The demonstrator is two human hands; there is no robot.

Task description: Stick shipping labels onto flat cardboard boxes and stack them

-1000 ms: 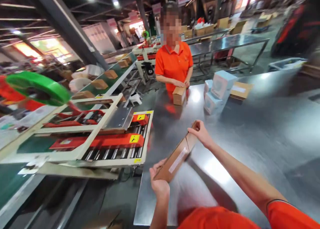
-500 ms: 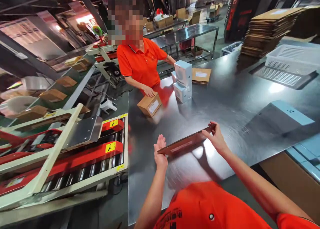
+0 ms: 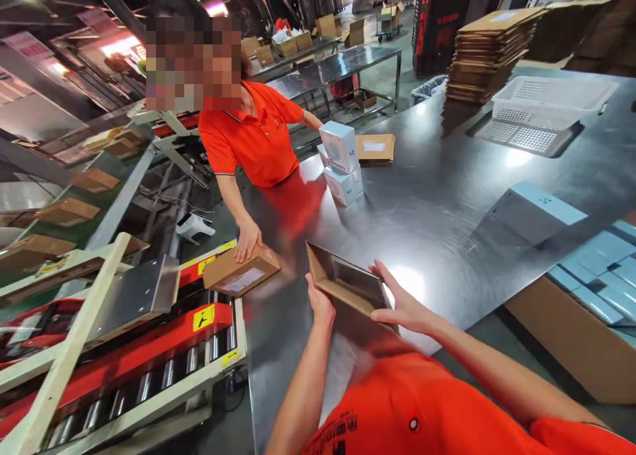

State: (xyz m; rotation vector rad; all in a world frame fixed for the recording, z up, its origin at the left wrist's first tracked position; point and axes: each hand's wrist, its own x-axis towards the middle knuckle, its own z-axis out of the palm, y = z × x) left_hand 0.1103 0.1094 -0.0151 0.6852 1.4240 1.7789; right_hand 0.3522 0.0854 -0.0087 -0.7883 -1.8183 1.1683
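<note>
An unfolded cardboard box (image 3: 358,301) is held up in front of my body, with its hollow inside facing up toward me. At its left side, my left hand (image 3: 322,304) grips the wall, part of the fingers hidden behind it. My right hand (image 3: 405,301) holds the right side, with the thumb on the near edge and fingers along the far edge. Beyond the box lies the bare steel table (image 3: 397,230). A light-blue product box (image 3: 546,203) lies to the right of my hands.
Across the table a co-worker's hand (image 3: 248,240) rests on a closed carton (image 3: 243,269) at the roller conveyor (image 3: 144,382). Stacked light-blue boxes (image 3: 340,147), flat cardboard (image 3: 380,148), a tall cardboard stack (image 3: 491,54) and a white basket (image 3: 551,97) stand farther back. A large carton (image 3: 556,329) holds blue boxes.
The flat folded cardboard between my hands has opened into a hollow box, and my hands have come closer together. The co-worker's carton has moved left onto the conveyor's end.
</note>
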